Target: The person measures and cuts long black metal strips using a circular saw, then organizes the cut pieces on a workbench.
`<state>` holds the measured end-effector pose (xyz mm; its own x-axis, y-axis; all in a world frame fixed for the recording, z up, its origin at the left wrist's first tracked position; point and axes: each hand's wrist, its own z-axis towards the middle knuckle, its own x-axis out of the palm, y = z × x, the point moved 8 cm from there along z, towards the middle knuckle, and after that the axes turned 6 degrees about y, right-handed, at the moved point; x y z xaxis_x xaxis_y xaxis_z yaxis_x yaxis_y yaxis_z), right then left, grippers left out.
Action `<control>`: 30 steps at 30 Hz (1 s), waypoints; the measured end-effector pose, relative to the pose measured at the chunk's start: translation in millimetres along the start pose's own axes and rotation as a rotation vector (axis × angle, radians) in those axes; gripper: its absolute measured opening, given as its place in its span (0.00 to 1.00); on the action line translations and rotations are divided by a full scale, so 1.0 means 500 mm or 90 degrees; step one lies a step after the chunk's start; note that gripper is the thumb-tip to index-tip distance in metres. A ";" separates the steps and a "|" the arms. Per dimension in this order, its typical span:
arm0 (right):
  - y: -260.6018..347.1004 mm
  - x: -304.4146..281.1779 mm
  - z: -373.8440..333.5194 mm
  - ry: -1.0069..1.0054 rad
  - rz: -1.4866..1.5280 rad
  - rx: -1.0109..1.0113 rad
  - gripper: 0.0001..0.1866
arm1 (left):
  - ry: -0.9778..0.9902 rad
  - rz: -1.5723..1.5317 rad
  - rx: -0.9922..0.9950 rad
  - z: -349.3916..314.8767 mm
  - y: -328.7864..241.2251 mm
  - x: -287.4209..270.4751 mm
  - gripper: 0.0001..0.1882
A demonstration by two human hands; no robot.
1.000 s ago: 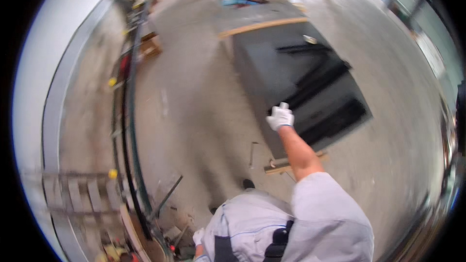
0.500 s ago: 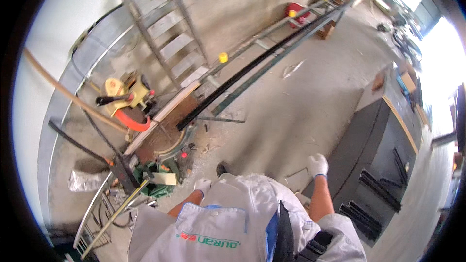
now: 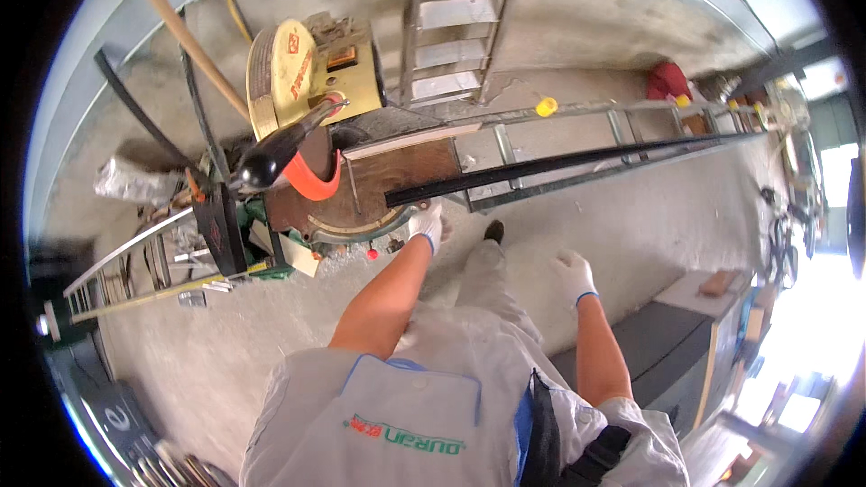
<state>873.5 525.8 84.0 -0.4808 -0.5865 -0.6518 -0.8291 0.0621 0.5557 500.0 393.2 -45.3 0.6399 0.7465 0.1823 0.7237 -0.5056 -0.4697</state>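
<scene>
My left hand (image 3: 428,226), in a white glove, reaches up beside the near end of a long black bar (image 3: 532,169). Its fingers look stretched out just below the bar; I see no grip on it. That bar lies with its left end on the brown round base (image 3: 397,174) of a cut-off saw (image 3: 316,72), which has a cream housing, a black handle and an orange guard. From there it runs right along a ladder-like metal stand (image 3: 541,188). My right hand (image 3: 575,277), also gloved, hangs over the floor with fingers loosely apart and nothing in it.
A stepladder (image 3: 451,22) leans at the wall behind the stand. Yellow caps (image 3: 547,106) sit along the stand's far rail. Grey-black cabinets (image 3: 645,343) are at my right. Metal offcuts and a black-bladed tool (image 3: 219,230) crowd the left. A red bag-like thing (image 3: 667,81) lies farther right.
My view has turned left and come nearer to the saw. My left hand has moved forward from beside my body to the bar's near end. My right hand stays without any object.
</scene>
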 end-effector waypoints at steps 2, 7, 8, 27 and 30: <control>0.007 -0.051 0.125 -0.013 0.014 -0.016 0.24 | -0.042 -0.132 -0.027 0.033 -0.009 0.032 0.18; -0.017 -0.146 0.425 -0.064 0.216 0.028 0.28 | -0.221 -0.287 -0.039 0.054 -0.044 0.073 0.18; 0.004 -0.158 0.462 -0.040 0.237 0.050 0.28 | -0.216 -0.336 -0.056 0.084 -0.022 0.054 0.14; 0.096 -0.097 0.594 0.128 1.093 0.016 0.20 | 0.123 -0.517 0.297 0.075 -0.169 -0.043 0.09; 0.104 -0.080 0.594 0.147 1.099 0.000 0.20 | 0.129 -0.527 0.300 0.078 -0.170 -0.057 0.09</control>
<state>764.6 792.2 -14.3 -0.6913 0.0549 0.7205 0.5492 0.6878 0.4746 410.3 431.7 -44.1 0.0396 0.6773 0.7347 0.8155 0.4029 -0.4154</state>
